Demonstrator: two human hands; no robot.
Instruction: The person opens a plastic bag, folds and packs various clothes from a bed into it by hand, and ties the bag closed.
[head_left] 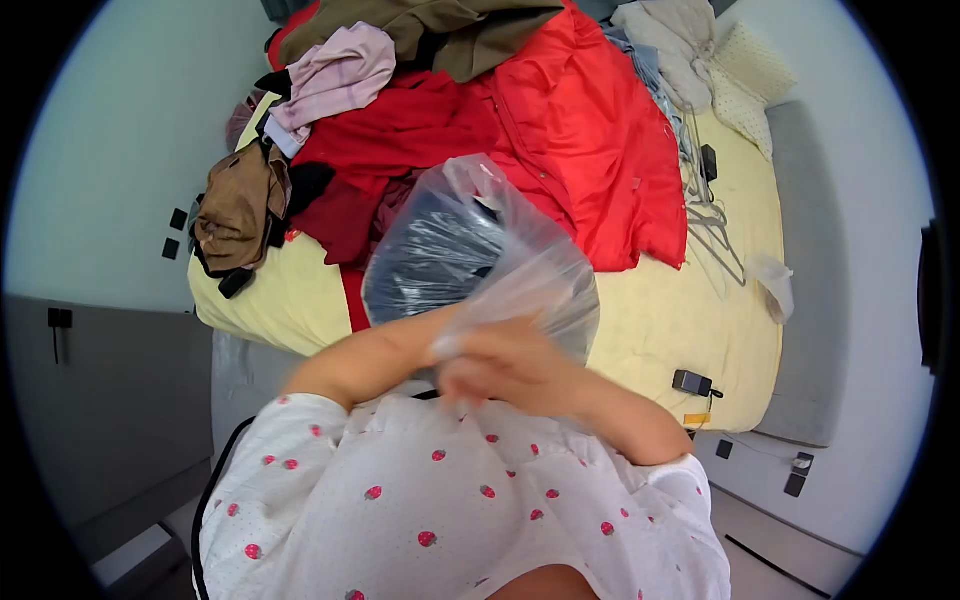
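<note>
A clear plastic bag (440, 245) with dark blue cloth inside stands at the near edge of the bed, against the red clothes. My forearms cross in front of it. My right hand (520, 310) reaches across to the right and lies behind my left forearm, partly under the clear plastic, so its fingers are mostly hidden. My left hand (480, 365) is at the gathered neck of the bag, beside a twist of plastic, and is smeared by motion. What its fingers do is not clear.
On the yellow bed (740, 330) lie a red puffer jacket (590, 140), dark red clothes (400, 130), a brown garment (235, 205), a pink garment (340, 75), grey hangers (715, 235), a small black device (692, 382) and a crumpled clear bag (773, 285). Pillows (745, 80) rest at the back right.
</note>
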